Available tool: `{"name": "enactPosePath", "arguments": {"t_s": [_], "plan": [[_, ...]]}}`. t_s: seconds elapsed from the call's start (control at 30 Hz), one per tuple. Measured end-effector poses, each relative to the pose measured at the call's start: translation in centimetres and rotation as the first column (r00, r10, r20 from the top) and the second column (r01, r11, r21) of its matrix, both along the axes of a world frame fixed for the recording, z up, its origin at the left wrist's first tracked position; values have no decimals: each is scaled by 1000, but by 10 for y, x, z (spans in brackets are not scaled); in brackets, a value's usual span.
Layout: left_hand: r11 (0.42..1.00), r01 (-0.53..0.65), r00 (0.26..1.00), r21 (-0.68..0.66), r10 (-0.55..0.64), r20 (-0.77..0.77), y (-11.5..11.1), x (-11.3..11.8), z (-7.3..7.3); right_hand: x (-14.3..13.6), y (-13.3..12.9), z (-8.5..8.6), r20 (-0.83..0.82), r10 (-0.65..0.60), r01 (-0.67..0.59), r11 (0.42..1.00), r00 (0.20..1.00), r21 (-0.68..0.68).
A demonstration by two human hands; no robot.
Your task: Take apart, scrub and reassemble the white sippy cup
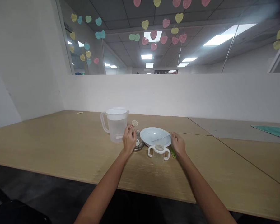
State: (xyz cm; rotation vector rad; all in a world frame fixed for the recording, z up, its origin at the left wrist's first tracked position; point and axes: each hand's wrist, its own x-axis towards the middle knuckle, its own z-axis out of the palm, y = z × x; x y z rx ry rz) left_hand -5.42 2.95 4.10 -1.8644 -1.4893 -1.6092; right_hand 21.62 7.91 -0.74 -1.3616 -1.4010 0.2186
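My left hand [129,138] pinches a small round translucent disc [134,123] by its edge, beside the pitcher. A thin straight stick [160,137] extends leftward over the white bowl [151,132] from the closed fingers of my right hand [178,143]. In front of the bowl stands a clear cup [158,157] with two white handles and a round piece in its top. A dark round dish [140,145] with a small white part [137,142] is partly hidden behind my left hand. Something green [173,152] lies near my right hand.
A translucent pitcher [117,126] stands at the left of the dish on the wooden table [60,146]. A green cloth [274,130] lies at the far right. A small pale object [80,112] rests at the back left, near the wall.
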Motion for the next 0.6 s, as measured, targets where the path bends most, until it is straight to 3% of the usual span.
{"name": "enactPosePath", "arguments": {"t_s": [0.07,0.17,0.4,0.53,0.6], "plan": [[995,93,992,39,-96,77,-1,7,2,0,-1,3,-158,-35,46,997,987,64],[986,141,965,89,-157,209,-1,18,6,0,0,4,-331,-71,114,987,941,114],[959,258,836,115,-282,471,10,53,17,-2,1,1,-377,-167,218,971,911,98],[928,369,716,52,-319,621,23,69,12,-3,1,5,-513,-104,218,961,852,167],[920,393,709,13,-312,632,28,71,8,-1,2,7,-621,-28,217,948,783,231]]}}
